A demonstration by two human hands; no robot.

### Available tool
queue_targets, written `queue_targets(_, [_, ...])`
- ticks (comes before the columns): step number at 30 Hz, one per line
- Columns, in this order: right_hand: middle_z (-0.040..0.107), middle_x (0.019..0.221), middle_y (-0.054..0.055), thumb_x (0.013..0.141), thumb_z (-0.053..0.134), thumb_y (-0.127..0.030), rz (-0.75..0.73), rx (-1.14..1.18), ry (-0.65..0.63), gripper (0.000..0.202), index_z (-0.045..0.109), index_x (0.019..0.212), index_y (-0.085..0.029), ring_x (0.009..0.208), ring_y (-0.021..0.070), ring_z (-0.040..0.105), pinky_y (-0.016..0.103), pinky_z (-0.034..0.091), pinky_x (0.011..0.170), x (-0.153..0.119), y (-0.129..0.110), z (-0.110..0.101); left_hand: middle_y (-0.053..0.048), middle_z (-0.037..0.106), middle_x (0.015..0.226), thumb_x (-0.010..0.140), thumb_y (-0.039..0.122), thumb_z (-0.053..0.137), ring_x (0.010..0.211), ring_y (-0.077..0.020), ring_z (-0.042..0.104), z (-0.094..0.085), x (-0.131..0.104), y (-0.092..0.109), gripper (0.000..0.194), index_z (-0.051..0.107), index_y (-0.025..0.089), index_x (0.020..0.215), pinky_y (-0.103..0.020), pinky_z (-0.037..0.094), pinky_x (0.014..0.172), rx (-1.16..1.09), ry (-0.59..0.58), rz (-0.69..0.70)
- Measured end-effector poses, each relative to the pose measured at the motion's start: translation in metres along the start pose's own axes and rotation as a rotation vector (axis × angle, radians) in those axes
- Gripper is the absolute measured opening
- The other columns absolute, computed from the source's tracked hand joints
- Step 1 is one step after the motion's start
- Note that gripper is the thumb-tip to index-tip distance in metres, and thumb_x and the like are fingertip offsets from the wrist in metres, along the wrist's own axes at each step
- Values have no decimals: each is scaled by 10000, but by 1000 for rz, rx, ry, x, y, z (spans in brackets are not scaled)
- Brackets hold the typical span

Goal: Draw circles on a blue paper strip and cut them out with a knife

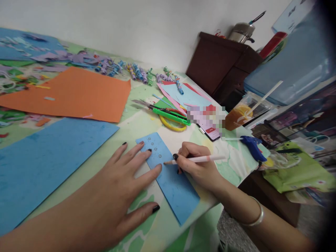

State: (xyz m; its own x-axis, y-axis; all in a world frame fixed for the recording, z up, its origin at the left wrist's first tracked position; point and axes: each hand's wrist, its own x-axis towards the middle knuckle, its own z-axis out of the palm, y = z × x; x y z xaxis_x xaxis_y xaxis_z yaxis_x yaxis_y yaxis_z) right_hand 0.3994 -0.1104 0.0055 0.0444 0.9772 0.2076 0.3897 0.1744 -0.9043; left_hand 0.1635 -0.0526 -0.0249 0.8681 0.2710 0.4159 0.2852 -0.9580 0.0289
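A narrow strip of blue paper (174, 189) lies slantwise on the table, with a row of small pencilled circles near its far end. My left hand (126, 175) is spread flat, its fingertips resting on the strip's left edge and the thumb on the tablecloth. A white pencil (206, 158) is gripped between the thumb and fingers of my right hand (199, 164). Its tip touches the paper, or hovers just over it, close to the last circle. Part of the strip is hidden under my right hand.
Blue sheets (52, 164) and an orange sheet (91, 94) cover the left. Beyond the strip lie a green cutter (170, 116), yellow-handled scissors (172, 125) and rolled paper pieces (139, 72). At right are a drink cup (240, 112), a blue glue gun (253, 147) and a green bag (296, 168).
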Motion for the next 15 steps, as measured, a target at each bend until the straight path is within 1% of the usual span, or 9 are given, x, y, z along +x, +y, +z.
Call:
queue_targets(7, [525, 501, -25, 781, 568, -176, 3, -21, -27, 287, 424, 536, -214, 492, 99, 446, 241, 340, 489, 0, 1, -1, -160, 524, 1500, 944, 528, 556, 1423, -420, 427, 1, -2, 0, 596, 492, 279, 1482, -662, 377, 1094, -34, 0, -19])
queue_targets(11, [528, 493, -22, 757, 564, -171, 9, -6, -12, 276, 428, 521, -215, 500, 106, 455, 243, 350, 496, 0, 0, -2, -141, 518, 1508, 941, 530, 566, 1431, -417, 416, 2, -3, 1, 596, 490, 299, 1485, -656, 357, 1117, -64, -6, -45])
queue_targets(15, [532, 502, -30, 746, 568, -147, 30, 42, 1, 258, 440, 531, -210, 493, 102, 491, 231, 363, 488, 0, 0, -2, -139, 490, 1535, 953, 519, 552, 1456, -407, 380, 1, -2, 2, 579, 491, 296, 1484, -663, 336, 1138, -81, -18, -77])
